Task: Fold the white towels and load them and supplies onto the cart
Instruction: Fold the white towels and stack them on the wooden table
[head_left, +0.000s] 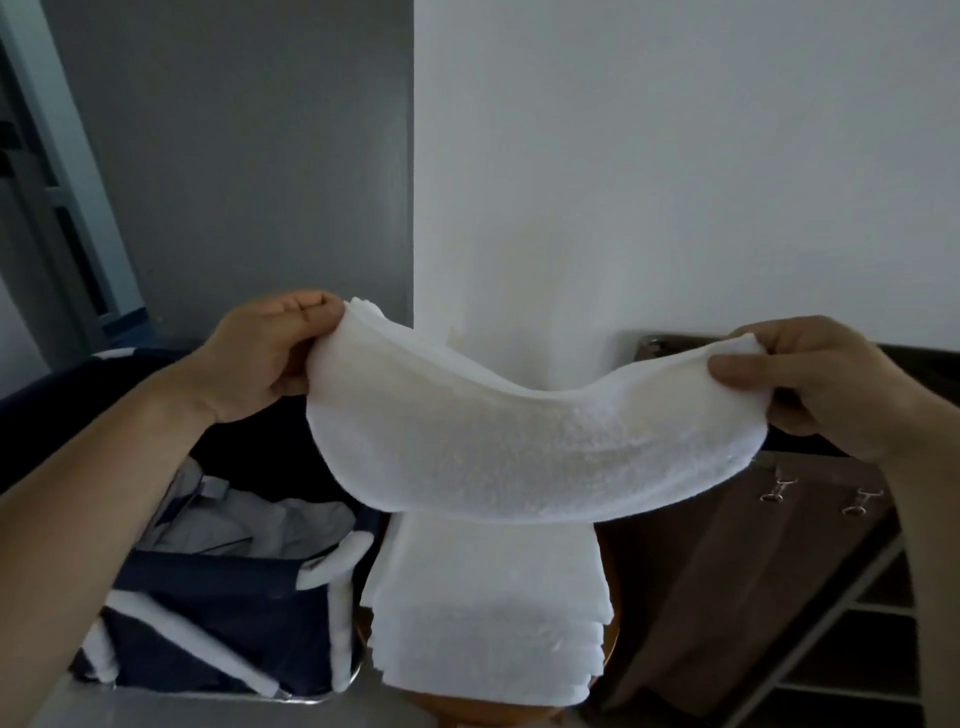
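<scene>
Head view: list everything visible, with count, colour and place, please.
held towel: one, white, folded, sagging in the air between both hands
towel stack: one, white, below the held towel
wooden stool: one, brown, under the stack
hamper: one, navy with white frame, lower left
linen: grey, inside the hamper
cloth: one, brown, draped lower right
binder clips: two, metal, on the cloth
left hand: pinches the towel's left end
right hand: pinches the towel's right end
</scene>
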